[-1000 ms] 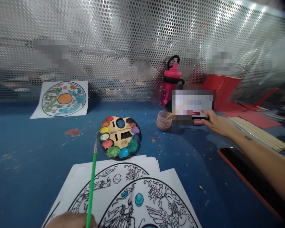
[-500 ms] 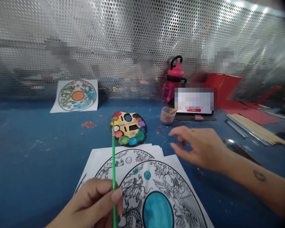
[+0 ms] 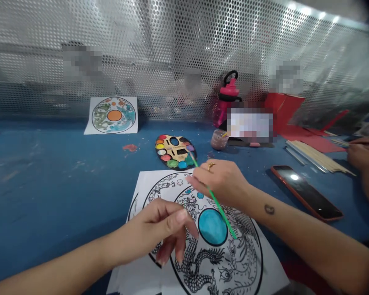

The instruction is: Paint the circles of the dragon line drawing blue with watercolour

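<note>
A green paintbrush (image 3: 216, 201) sits in the fingers of my right hand (image 3: 223, 178), its handle slanting down over the paper and its tip by the green paint of the palette (image 3: 172, 153). My left hand (image 3: 166, 225) hovers above the pages with nothing in it, fingers loosely bent and apart. Below both hands lies a line drawing (image 3: 209, 256) of a dragon and a bird in a ring, on top of other sheets. Its central circle (image 3: 213, 227) is painted blue.
Behind the palette stand a jar of murky water (image 3: 219, 140), a pink bottle (image 3: 228, 96) and a propped tablet (image 3: 250, 126). A coloured sample sheet (image 3: 114, 115) leans at the back left. At right lie a phone (image 3: 307, 192), wooden sticks (image 3: 321, 157) and another person's hand (image 3: 364, 155).
The paintbrush has passed from my left hand to my right hand. My right hand has come left over the paper, and my left hand has opened. The view has shifted, showing the whole phone.
</note>
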Demonstrator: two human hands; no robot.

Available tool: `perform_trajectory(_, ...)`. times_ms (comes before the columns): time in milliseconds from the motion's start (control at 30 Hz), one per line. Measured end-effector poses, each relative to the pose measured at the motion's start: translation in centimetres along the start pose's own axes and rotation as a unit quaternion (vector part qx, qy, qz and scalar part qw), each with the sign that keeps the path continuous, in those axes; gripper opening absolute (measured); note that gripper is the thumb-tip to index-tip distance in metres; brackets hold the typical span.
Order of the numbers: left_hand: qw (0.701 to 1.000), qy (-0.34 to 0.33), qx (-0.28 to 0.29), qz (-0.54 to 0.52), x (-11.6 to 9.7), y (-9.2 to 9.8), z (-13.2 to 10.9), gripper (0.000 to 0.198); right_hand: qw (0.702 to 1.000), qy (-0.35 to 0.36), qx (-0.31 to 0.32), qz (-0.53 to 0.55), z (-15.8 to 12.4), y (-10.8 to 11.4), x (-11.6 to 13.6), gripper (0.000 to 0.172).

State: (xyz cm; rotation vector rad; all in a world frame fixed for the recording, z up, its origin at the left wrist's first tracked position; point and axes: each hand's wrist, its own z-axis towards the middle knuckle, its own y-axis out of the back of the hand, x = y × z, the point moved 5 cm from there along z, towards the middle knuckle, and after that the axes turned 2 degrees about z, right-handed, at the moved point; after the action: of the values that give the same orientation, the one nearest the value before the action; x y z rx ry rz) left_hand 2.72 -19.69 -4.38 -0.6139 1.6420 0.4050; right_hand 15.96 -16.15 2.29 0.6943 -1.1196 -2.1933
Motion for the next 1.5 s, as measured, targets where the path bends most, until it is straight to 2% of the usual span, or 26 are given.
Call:
perform_trajectory(67,0.990,-0.035,-0.022,0.137,-0.4,0.9,-0.3,0.048,0.989,-0.076,-0.018,0.127,-1.1,0.1,-1.5,0.042)
perform_trajectory(100,0.972,-0.060,-0.040,0.225,-0.7,1.3,-0.5,0.044,0.968,-0.122,-0.028,0.219,-1.7,-0.2,-2.4,0.041)
perform_trajectory(167,0.911,-0.113,-0.072,0.390,-1.3,2.1,-0.7,0.035,0.879,-0.227,-0.072,0.414,-3.0,-1.0,-3.9,0.042)
perform_trajectory(233,0.857,-0.142,-0.097,0.486,-1.4,2.5,-0.8,0.029,0.782,-0.270,-0.103,0.552,-3.7,-2.2,-4.6,0.044)
perform_trajectory(267,0.839,-0.147,-0.107,0.513,-1.3,2.7,-0.8,0.027,0.745,-0.287,-0.104,0.594,-4.0,-2.8,-4.8,0.046)
perform_trajectory(333,0.813,-0.150,-0.117,0.551,-1.0,2.8,-0.8,0.026,0.691,-0.325,-0.093,0.639,-4.4,-3.8,-4.9,0.050)
perform_trajectory(433,0.784,-0.152,-0.107,0.592,-0.6,2.6,-0.7,0.026,0.651,-0.376,-0.092,0.653,-5.0,-4.4,-5.4,0.042)
perform_trajectory(533,0.785,-0.144,-0.098,0.594,-0.4,2.5,-0.5,0.023,0.651,-0.387,-0.077,0.648,-5.3,-4.4,-5.8,0.030)
perform_trajectory(700,0.806,-0.138,-0.093,0.568,-0.5,2.7,-0.5,0.023,0.653,-0.405,-0.044,0.639,-5.8,-5.1,-5.9,0.038)
perform_trajectory(900,0.807,-0.168,-0.117,0.554,-0.6,2.6,-0.4,0.023,0.680,-0.405,-0.009,0.612,-5.2,-6.0,-5.8,0.031)
perform_trajectory(1267,0.818,-0.171,-0.114,0.537,-0.6,2.6,-0.2,0.020,0.725,-0.358,0.032,0.588,-4.0,-7.6,-4.9,0.033)
perform_trajectory(1500,0.822,-0.168,-0.113,0.532,-0.7,2.6,-0.2,0.021,0.710,-0.371,0.028,0.597,-4.6,-8.1,-5.4,0.032)
